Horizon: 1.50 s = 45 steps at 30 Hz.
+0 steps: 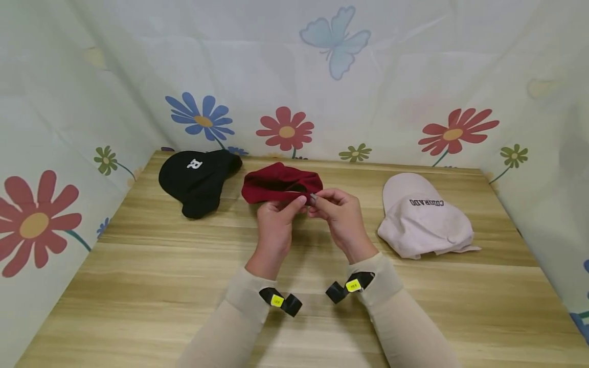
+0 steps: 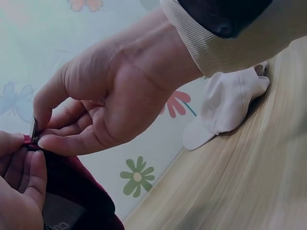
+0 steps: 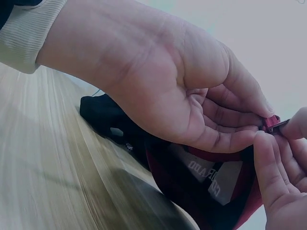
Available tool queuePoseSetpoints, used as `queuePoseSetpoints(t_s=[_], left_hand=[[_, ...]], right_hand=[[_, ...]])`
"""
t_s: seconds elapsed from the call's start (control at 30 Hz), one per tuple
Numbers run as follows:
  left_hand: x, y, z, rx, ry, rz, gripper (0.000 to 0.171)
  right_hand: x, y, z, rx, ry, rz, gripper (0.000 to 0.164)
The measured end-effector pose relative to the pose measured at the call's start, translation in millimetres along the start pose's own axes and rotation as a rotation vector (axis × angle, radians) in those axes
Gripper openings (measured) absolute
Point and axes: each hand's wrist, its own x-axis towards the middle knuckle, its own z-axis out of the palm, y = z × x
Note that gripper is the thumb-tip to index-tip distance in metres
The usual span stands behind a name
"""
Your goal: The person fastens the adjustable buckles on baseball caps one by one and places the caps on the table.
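A dark red cap sits at the back middle of the table, its hollow inside facing up. Both hands meet at its near edge. My left hand pinches the red strap between thumb and fingers. Just to the right, my right hand pinches a small metal buckle on that strap. The buckle stands tilted up between the fingertips in the left wrist view. Fingers partly hide how the strap runs through it. Mirrored lettering shows inside the cap in the right wrist view.
A black cap with a white letter R lies at the back left. A pale pink cap marked COLORADO lies to the right. All rest on a wooden table, with a flowered curtain behind and at both sides.
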Motion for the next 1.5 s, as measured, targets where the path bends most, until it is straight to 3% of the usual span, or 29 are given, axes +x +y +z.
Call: queuePoseSetpoints(t_s=[0.17, 0.3, 0.43, 0.57, 0.73, 0.93, 1.2, 1.5], left_hand=[[-0.7, -0.5, -0.8, -0.041, -0.008, -0.015, 0.021], [-0.7, -0.5, -2.6, -0.151, -0.046, -0.026, 0.012], [0.4, 0.5, -7.8, -0.265, -0.054, -0.107, 0.035], [2.8, 1.4, -14.8, -0.318, 0.013, -0.192, 0.051], [5.4, 1.0, -22.2, -0.324, 0.105, -0.222, 0.048], [8.7, 0.5, -30.8, -0.317, 0.157, -0.250, 0.044], [15.8, 6.0, -34.1, -0.426, 0.158, -0.197, 0.023], [19.8, 20.3, -32.5, -0.525, 0.078, -0.129, 0.022]], right_hand=[[0.4, -0.3, 0.4, -0.008, 0.017, -0.006, 0.012], [-0.3, -0.7, 1.3, 0.003, 0.022, -0.005, 0.011], [-0.2, -1.2, 1.9, 0.043, 0.032, -0.004, 0.012], [0.7, -1.7, 1.5, 0.071, 0.045, -0.017, 0.014], [1.4, -2.0, 0.3, 0.077, 0.035, -0.027, 0.012], [1.1, -2.3, -0.8, 0.069, 0.016, -0.030, 0.014], [-0.1, -3.8, -2.8, 0.037, -0.001, -0.015, 0.012], [-0.9, -7.5, -4.4, 0.019, -0.038, -0.010, 0.012]])
